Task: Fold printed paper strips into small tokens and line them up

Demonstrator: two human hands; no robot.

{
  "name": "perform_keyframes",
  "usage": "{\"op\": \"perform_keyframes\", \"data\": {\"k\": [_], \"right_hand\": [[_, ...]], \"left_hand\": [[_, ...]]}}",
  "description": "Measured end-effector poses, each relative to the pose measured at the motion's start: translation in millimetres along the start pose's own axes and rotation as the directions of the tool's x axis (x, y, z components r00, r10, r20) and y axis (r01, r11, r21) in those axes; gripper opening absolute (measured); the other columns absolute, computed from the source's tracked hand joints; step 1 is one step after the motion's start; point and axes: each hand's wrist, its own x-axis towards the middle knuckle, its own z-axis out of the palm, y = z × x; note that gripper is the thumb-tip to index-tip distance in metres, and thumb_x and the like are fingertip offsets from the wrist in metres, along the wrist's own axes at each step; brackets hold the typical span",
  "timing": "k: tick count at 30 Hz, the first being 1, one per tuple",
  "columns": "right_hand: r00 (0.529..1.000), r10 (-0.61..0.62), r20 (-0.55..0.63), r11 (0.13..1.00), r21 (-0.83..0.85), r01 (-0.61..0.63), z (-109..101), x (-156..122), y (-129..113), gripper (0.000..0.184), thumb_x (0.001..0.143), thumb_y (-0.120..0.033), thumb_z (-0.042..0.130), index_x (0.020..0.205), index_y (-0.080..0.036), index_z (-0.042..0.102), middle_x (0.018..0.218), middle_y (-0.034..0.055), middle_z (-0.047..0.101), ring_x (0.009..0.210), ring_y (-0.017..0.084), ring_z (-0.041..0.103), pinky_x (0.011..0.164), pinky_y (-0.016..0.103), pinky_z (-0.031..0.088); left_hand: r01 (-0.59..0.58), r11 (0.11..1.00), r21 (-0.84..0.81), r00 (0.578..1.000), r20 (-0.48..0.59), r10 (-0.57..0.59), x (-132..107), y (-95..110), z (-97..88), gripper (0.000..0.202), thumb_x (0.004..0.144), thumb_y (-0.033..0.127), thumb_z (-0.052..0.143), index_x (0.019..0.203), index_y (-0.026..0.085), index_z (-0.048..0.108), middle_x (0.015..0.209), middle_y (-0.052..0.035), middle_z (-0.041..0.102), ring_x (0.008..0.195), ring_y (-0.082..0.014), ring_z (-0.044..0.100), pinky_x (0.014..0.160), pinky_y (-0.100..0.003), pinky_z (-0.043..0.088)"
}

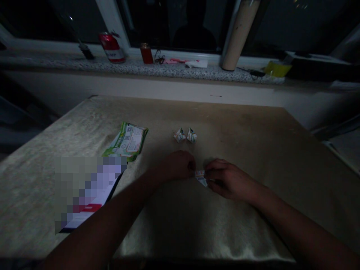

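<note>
A small folded piece of printed paper (200, 177) is held between both my hands just above the table (253, 150). My left hand (177, 165) is closed, pinching its left end. My right hand (226, 179) is closed too, its fingertips gripping the right side. Two small folded paper shapes (180, 135) (191, 135) lie side by side on the table a little beyond my hands.
A green printed leaflet (128, 141) and a blurred-out paper (87, 191) lie at the left. On the window ledge (140, 69) stand a red can (111, 47), a small red jar (146, 53), a tall pale roll (239, 35) and a yellow object (277, 68).
</note>
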Motion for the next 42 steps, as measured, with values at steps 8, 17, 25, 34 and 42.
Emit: {"op": "perform_keyframes", "data": {"k": [8,17,25,34,42], "right_hand": [[0.999,-0.028,-0.027,0.997,0.076,0.030,3,1,8,0.012,0.090,-0.016,0.064,0.095,-0.019,0.074,0.098,0.0079,0.067,0.096,0.020,0.062,0.090,0.034,0.048],[0.999,-0.018,-0.032,0.995,0.100,0.021,6,0,12,0.012,0.089,-0.016,0.066,0.097,-0.019,0.075,0.100,0.0076,0.067,0.099,0.021,0.062,0.091,0.034,0.049],[0.993,0.091,-0.073,0.995,0.041,-0.088,4,-3,15,0.026,0.084,-0.027,0.074,0.108,-0.018,0.070,0.110,0.0102,0.065,0.107,0.025,0.059,0.098,0.040,0.047],[0.985,0.148,-0.087,0.987,0.069,-0.142,7,-4,16,0.010,0.082,-0.024,0.075,0.088,-0.021,0.069,0.102,0.0067,0.065,0.103,0.024,0.058,0.094,0.040,0.045],[0.981,0.180,-0.068,0.982,0.064,-0.176,4,-5,14,0.023,0.078,-0.031,0.080,0.095,-0.020,0.068,0.103,0.0066,0.064,0.103,0.024,0.057,0.093,0.039,0.043]], "left_hand": [[0.084,0.996,-0.034,0.970,0.230,-0.074,22,-2,-14.2,0.017,0.069,0.022,0.072,0.082,0.015,0.080,0.077,-0.0052,0.076,0.068,-0.0185,0.068,0.059,-0.024,0.045],[0.126,0.992,-0.025,0.973,0.200,-0.119,16,-6,-17.1,0.016,0.069,0.014,0.064,0.078,0.013,0.077,0.067,-0.0050,0.071,0.061,-0.0174,0.065,0.058,-0.025,0.044],[-0.031,0.998,0.050,0.982,-0.182,0.039,-12,5,22.5,0.021,0.085,0.032,0.063,0.097,0.017,0.070,0.097,-0.0074,0.068,0.089,-0.0223,0.064,0.074,-0.031,0.046],[-0.167,0.986,0.026,0.961,-0.218,0.168,-13,3,29.2,0.024,0.084,0.034,0.071,0.101,0.018,0.066,0.106,-0.0073,0.062,0.104,-0.0245,0.057,0.089,-0.035,0.045],[-0.176,0.984,0.038,0.962,-0.204,0.180,-10,9,35.6,0.025,0.081,0.034,0.075,0.098,0.017,0.066,0.106,-0.0074,0.060,0.105,-0.0259,0.054,0.091,-0.038,0.043]]}}
